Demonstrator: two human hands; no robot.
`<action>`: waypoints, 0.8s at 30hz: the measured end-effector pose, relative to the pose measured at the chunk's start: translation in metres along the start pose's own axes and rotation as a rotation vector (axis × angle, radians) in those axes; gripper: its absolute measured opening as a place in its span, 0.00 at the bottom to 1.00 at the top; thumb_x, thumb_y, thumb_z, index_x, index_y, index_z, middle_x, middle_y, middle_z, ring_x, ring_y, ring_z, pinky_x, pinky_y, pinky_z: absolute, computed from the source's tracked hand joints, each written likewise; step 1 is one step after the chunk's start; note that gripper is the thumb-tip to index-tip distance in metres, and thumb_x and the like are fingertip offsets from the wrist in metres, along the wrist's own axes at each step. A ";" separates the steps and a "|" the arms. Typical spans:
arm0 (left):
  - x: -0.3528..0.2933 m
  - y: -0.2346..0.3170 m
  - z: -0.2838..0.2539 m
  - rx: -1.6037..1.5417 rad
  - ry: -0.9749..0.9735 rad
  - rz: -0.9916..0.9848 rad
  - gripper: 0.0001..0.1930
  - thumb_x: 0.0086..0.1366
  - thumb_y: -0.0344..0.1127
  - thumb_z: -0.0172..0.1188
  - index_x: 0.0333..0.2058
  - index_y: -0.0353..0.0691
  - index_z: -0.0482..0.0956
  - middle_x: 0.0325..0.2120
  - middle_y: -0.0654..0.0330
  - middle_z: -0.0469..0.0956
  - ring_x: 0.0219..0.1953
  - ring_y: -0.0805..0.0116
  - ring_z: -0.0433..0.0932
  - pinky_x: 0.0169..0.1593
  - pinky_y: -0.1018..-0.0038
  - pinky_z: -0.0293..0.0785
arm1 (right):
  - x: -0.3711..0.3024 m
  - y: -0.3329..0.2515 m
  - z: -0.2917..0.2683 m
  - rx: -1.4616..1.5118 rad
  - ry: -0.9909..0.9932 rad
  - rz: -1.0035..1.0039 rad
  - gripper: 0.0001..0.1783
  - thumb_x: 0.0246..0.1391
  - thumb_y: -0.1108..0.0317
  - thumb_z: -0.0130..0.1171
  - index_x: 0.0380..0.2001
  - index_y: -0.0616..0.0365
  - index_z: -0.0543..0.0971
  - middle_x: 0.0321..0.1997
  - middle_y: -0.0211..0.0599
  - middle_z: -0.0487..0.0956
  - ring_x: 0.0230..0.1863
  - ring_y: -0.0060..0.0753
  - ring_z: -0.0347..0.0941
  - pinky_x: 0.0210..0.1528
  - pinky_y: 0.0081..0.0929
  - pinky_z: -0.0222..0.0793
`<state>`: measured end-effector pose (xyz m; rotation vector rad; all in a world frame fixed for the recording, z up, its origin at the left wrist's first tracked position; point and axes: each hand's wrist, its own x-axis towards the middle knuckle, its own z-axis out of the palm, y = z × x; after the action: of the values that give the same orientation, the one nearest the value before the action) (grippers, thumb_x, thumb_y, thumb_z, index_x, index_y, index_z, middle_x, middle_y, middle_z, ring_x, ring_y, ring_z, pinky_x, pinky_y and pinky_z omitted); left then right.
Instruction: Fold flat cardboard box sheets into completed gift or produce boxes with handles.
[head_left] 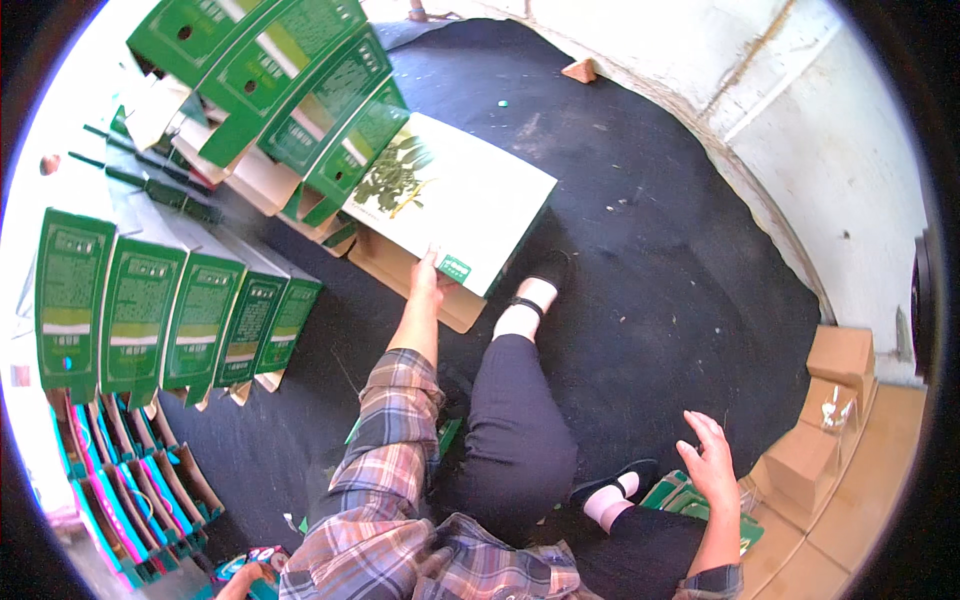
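Note:
My left hand [427, 278] grips the near edge of a green and white cardboard box [480, 190] with a leafy plant picture on its white face. The box lies tilted against a row of standing green boxes [335, 125], and an open brown flap [400, 270] shows beneath it. My right hand [710, 462] hangs open, fingers apart and holding nothing, above my right leg. Closest to it are flat green pieces [675, 492] on the floor by my right shoe, partly hidden by the leg and forearm.
Another row of green boxes [145, 315] stands at the left, above several blue and pink open cartons [130, 500]. Another person's hand [245, 580] shows at the lower left. Brown cartons [805, 460] stand at the right by the white wall [830, 150]. Black sheeting [680, 270] covers the floor.

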<state>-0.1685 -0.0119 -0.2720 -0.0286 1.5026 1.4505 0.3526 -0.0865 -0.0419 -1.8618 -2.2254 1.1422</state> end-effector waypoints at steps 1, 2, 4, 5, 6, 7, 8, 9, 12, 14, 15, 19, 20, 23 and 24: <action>-0.001 -0.001 0.000 0.007 -0.009 0.014 0.32 0.59 0.58 0.54 0.54 0.41 0.65 0.50 0.50 0.68 0.50 0.49 0.68 0.48 0.42 0.66 | -0.002 0.003 0.000 -0.061 0.024 -0.069 0.28 0.46 0.69 0.59 0.53 0.58 0.70 0.57 0.47 0.68 0.58 0.47 0.63 0.61 0.37 0.58; 0.001 0.002 -0.001 0.031 0.023 -0.024 0.33 0.58 0.58 0.56 0.55 0.41 0.64 0.50 0.49 0.68 0.51 0.47 0.67 0.50 0.41 0.64 | -0.005 0.002 0.000 -0.053 0.046 -0.045 0.28 0.46 0.69 0.59 0.53 0.58 0.70 0.57 0.47 0.68 0.58 0.47 0.63 0.61 0.37 0.58; -0.013 -0.005 0.016 0.096 -0.010 -0.014 0.38 0.58 0.57 0.57 0.60 0.40 0.58 0.61 0.46 0.55 0.61 0.43 0.54 0.53 0.34 0.55 | -0.016 0.002 -0.005 -0.058 0.032 -0.057 0.27 0.46 0.68 0.59 0.53 0.57 0.71 0.57 0.47 0.69 0.58 0.48 0.63 0.60 0.37 0.58; -0.018 -0.008 0.030 0.219 0.197 0.025 0.29 0.57 0.49 0.60 0.51 0.33 0.69 0.46 0.49 0.73 0.47 0.49 0.72 0.48 0.46 0.68 | -0.023 0.004 -0.008 -0.053 0.047 -0.051 0.27 0.47 0.67 0.59 0.53 0.56 0.70 0.56 0.47 0.69 0.58 0.48 0.63 0.60 0.37 0.59; -0.023 -0.006 0.022 0.231 0.155 0.093 0.32 0.55 0.46 0.62 0.52 0.29 0.68 0.47 0.48 0.73 0.49 0.52 0.72 0.51 0.54 0.67 | -0.028 0.003 -0.007 -0.036 0.053 -0.067 0.28 0.47 0.66 0.59 0.54 0.56 0.70 0.56 0.47 0.69 0.58 0.49 0.63 0.60 0.37 0.59; -0.009 0.001 -0.012 0.332 0.168 0.296 0.34 0.53 0.47 0.63 0.51 0.25 0.68 0.49 0.47 0.71 0.53 0.57 0.69 0.54 0.62 0.66 | -0.028 -0.004 -0.007 -0.047 0.047 -0.121 0.28 0.47 0.65 0.59 0.54 0.55 0.70 0.56 0.46 0.69 0.57 0.49 0.63 0.59 0.37 0.59; 0.003 0.007 -0.035 0.492 0.366 0.361 0.37 0.51 0.49 0.64 0.51 0.22 0.66 0.51 0.43 0.69 0.55 0.55 0.68 0.56 0.66 0.65 | -0.028 -0.005 -0.004 -0.030 0.054 -0.182 0.28 0.48 0.65 0.59 0.54 0.55 0.70 0.56 0.46 0.69 0.57 0.48 0.63 0.60 0.36 0.59; -0.002 0.001 -0.023 0.738 0.571 0.287 0.39 0.51 0.50 0.63 0.52 0.22 0.65 0.52 0.40 0.68 0.56 0.54 0.67 0.57 0.65 0.63 | -0.037 -0.008 -0.007 -0.034 0.062 -0.154 0.27 0.48 0.64 0.59 0.54 0.56 0.70 0.56 0.46 0.69 0.57 0.48 0.63 0.60 0.36 0.59; -0.015 0.027 -0.041 0.627 0.248 0.466 0.28 0.59 0.43 0.59 0.51 0.29 0.68 0.47 0.49 0.73 0.49 0.61 0.72 0.54 0.66 0.66 | -0.042 -0.012 -0.003 -0.029 0.054 -0.199 0.27 0.50 0.65 0.58 0.55 0.55 0.69 0.55 0.44 0.69 0.57 0.45 0.63 0.60 0.36 0.59; -0.107 0.046 0.043 0.488 0.036 0.252 0.20 0.61 0.43 0.59 0.47 0.38 0.71 0.40 0.59 0.75 0.43 0.74 0.72 0.43 0.72 0.68 | -0.062 -0.001 -0.005 -0.003 0.055 -0.090 0.28 0.50 0.64 0.57 0.56 0.54 0.68 0.56 0.42 0.69 0.57 0.46 0.62 0.60 0.37 0.59; -0.154 0.065 0.072 0.454 -0.058 0.357 0.19 0.62 0.43 0.59 0.47 0.41 0.71 0.43 0.62 0.75 0.45 0.74 0.71 0.42 0.74 0.66 | -0.069 -0.001 -0.007 -0.001 0.074 -0.076 0.28 0.50 0.64 0.57 0.56 0.53 0.69 0.56 0.41 0.69 0.57 0.45 0.63 0.59 0.37 0.59; -0.303 0.141 0.138 0.378 -0.657 0.816 0.11 0.66 0.33 0.51 0.46 0.41 0.75 0.50 0.60 0.72 0.53 0.70 0.68 0.53 0.70 0.67 | -0.087 -0.011 -0.015 -0.013 0.151 -0.055 0.26 0.51 0.64 0.57 0.55 0.52 0.69 0.55 0.40 0.70 0.56 0.44 0.64 0.58 0.37 0.61; -0.344 0.155 0.150 0.435 -0.760 1.025 0.17 0.64 0.41 0.53 0.48 0.41 0.74 0.53 0.55 0.70 0.57 0.59 0.66 0.57 0.60 0.63 | -0.093 -0.012 -0.017 -0.006 0.210 -0.050 0.25 0.51 0.64 0.57 0.55 0.53 0.70 0.55 0.40 0.70 0.56 0.44 0.64 0.58 0.38 0.62; -0.460 0.205 0.161 0.146 -1.437 1.263 0.24 0.64 0.53 0.47 0.51 0.42 0.71 0.56 0.48 0.65 0.62 0.46 0.56 0.57 0.48 0.60 | -0.108 -0.028 -0.030 0.062 0.475 -0.207 0.23 0.51 0.64 0.57 0.52 0.54 0.72 0.52 0.41 0.72 0.53 0.45 0.67 0.56 0.37 0.63; -0.488 0.208 0.167 -0.008 -1.646 1.214 0.29 0.62 0.60 0.47 0.52 0.43 0.70 0.57 0.47 0.64 0.63 0.42 0.53 0.57 0.45 0.58 | -0.119 -0.023 -0.032 0.100 0.604 -0.267 0.22 0.51 0.64 0.57 0.50 0.55 0.73 0.51 0.42 0.73 0.52 0.46 0.68 0.55 0.38 0.65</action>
<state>0.0466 -0.1150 0.2303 1.8330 -0.0429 1.4718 0.3818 -0.1732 0.0436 -1.5360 -1.9403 0.5373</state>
